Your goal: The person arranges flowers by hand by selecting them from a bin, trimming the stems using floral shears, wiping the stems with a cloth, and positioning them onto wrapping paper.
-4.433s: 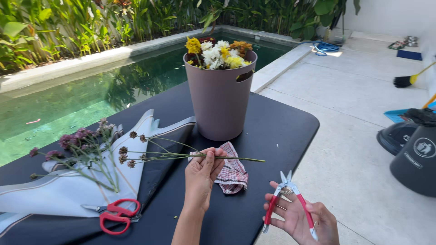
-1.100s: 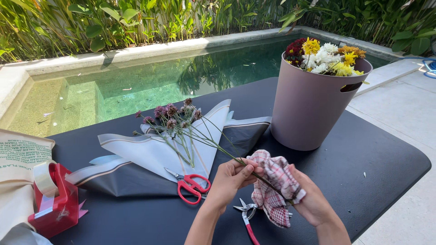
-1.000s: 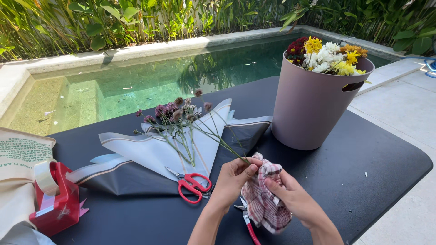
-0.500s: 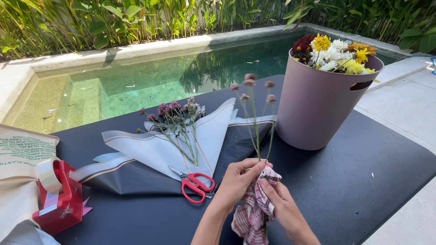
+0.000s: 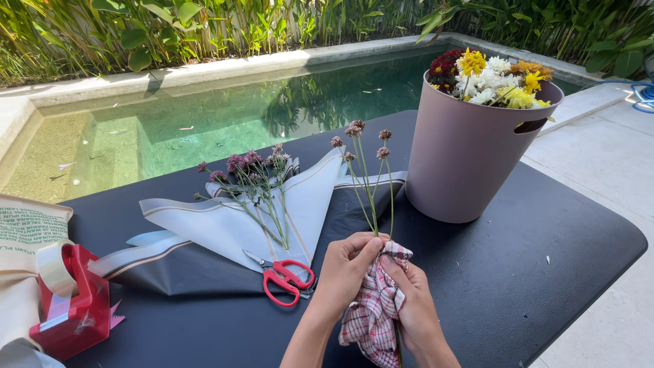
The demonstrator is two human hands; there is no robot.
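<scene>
My left hand [image 5: 349, 267] pinches a small bunch of thin green flower stems [image 5: 371, 184] with purple button heads, held upright over the black table [image 5: 545, 272]. My right hand [image 5: 407, 300] grips a red and white checked cloth [image 5: 373, 315] wrapped around the lower part of the same stems. Red-handled scissors [image 5: 283, 276] lie just left of my left hand. More purple flowers [image 5: 252, 178] rest on grey and white wrapping paper [image 5: 231, 228] spread on the table.
A mauve bucket [image 5: 470, 146] full of yellow, white and dark red flowers stands at the right rear. A red tape dispenser [image 5: 71, 303] and printed paper [image 5: 27, 228] sit at the left edge. A green pool [image 5: 204, 116] lies beyond the table, paving at the right.
The stems have swung from lying flat on the paper to standing upright in my left hand. My right hand has closed the checked cloth around their lower ends.
</scene>
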